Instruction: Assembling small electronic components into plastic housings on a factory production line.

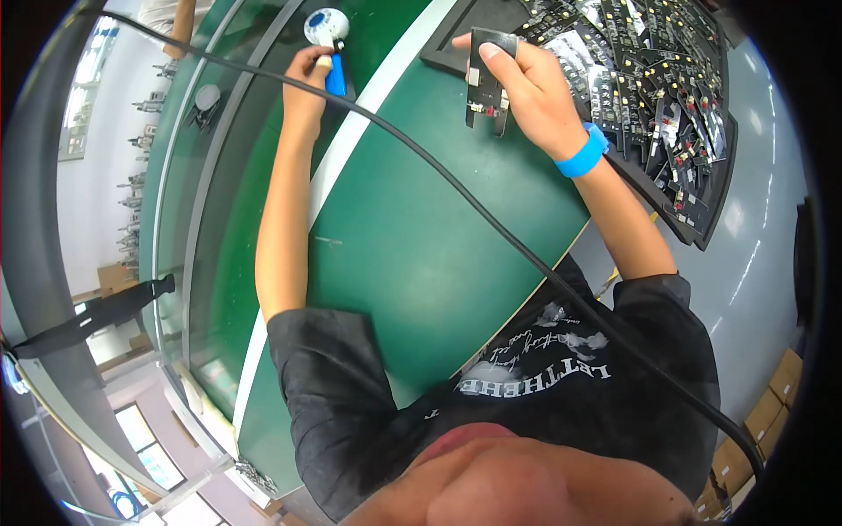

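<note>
Circuit board (488,81) held over green bench (412,245); tray (702,175) beside.

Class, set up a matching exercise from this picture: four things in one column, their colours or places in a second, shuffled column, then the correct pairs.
Things:
1. wristband
2. circuit board in the right hand
3. work table
4. tool handle in the left hand

Descriptions:
A. green
B. dark, held at its top edge
C. light blue, around the right wrist
D. blue, near a small round white dish

Pairs: 1-C, 2-B, 3-A, 4-D
</note>
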Demonstrator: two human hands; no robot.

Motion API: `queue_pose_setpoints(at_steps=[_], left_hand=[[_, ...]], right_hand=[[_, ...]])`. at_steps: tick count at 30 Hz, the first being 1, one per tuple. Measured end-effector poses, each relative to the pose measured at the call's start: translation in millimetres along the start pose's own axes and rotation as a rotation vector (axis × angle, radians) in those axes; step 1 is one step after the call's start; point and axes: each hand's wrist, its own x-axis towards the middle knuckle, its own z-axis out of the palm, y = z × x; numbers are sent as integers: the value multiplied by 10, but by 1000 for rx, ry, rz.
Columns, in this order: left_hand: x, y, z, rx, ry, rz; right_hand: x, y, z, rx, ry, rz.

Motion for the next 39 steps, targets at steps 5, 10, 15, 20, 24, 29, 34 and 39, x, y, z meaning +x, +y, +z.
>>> queue_pose_setpoints(at_steps=[5, 10, 15, 20, 24, 29, 34, 39], left_hand=[[-1314, 168, -320, 62, -133, -21], [-2093, 442, -539, 318, -36, 75], [-2120, 602, -680, 380, -106, -11], [-2110, 458, -785, -214, -179, -137], [-2089, 209, -753, -261, -182, -66], [-2089, 115, -627, -188, -82, 55], [-2132, 120, -615, -306, -5, -82], [-2199, 166, -555, -386, 110, -68]], right_hand=[[146, -22, 242, -81, -117, -44], [250, -170, 1115, -332, -278, -299], [155, -77, 1425, -114, -247, -253], [90, 2, 1336, 198, -249, -33], [100, 18, 1307, 154, -226, -21], [98, 5, 1317, 245, -245, 83], [35, 69, 1363, 280, -252, 42], [-17, 106, 1341, -158, -380, -447]])
